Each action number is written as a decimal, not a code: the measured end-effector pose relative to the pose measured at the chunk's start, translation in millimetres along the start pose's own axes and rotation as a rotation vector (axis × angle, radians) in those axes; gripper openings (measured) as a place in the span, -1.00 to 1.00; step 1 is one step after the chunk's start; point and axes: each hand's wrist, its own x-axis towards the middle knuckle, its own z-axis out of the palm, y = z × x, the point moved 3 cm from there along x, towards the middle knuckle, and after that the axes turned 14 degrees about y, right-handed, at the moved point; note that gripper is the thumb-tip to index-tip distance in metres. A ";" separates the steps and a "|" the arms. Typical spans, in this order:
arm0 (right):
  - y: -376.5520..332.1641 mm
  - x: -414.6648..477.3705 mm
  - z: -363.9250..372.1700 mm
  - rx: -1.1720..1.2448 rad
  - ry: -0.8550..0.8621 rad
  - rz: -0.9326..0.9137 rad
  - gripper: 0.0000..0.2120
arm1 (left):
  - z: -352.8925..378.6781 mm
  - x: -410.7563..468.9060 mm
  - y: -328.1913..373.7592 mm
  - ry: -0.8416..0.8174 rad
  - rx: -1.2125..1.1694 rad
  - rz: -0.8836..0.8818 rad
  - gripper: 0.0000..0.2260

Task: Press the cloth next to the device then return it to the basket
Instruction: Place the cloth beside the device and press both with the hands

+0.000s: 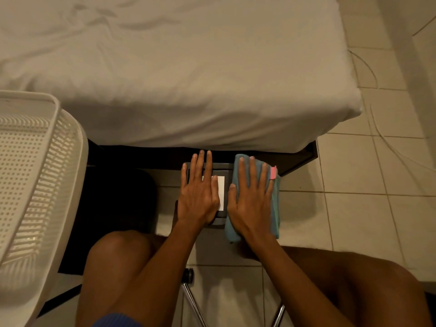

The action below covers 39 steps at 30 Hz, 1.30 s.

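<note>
here a tiled floor (354, 208) in pale beige is seen from above, with a bed (188, 79) covered by a creased white sheet filling the span from ten to one o'clock. at nine o'clock a white perforated basket (68, 147) is set at the left edge, its slotted wall and rim turned toward the viewer; its contents cannot be told. a dark mat or shadowed strip is seen beside it, under the bed's edge. near the centre, a dark grey device (219, 172) with a white rectangular label is laid on the floor just below the bed frame. the left hand (199, 197) is laid flat on it, fingers extended and close together, nothing being gripped. just right of the device, touching its side, a folded blue-green cloth (274, 208) is spread on the floor at about three o'clock from the device. its long axis is run from six toward twelve o'clock, parallel to the device, with a small pink tag (273, 172) carried at its far right corner. the right hand (252, 201) is pressed palm-down on the cloth, fingers splayed fairly wide and pointed toward twelve. bare knees are seen at six o'clock, and chrome chair legs (193, 303) with a castor are shown between them.
</note>
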 end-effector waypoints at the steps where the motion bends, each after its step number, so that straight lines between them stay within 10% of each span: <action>1: -1.1 -6.2 -0.8 0.016 -0.021 -0.055 -0.35 | 0.0 0.2 -0.2 0.002 -0.004 0.000 -0.46; 39: -17.7 -17.9 4.7 0.007 0.003 0.036 -0.39 | 0.8 -0.6 -1.7 0.014 0.008 -0.001 -0.48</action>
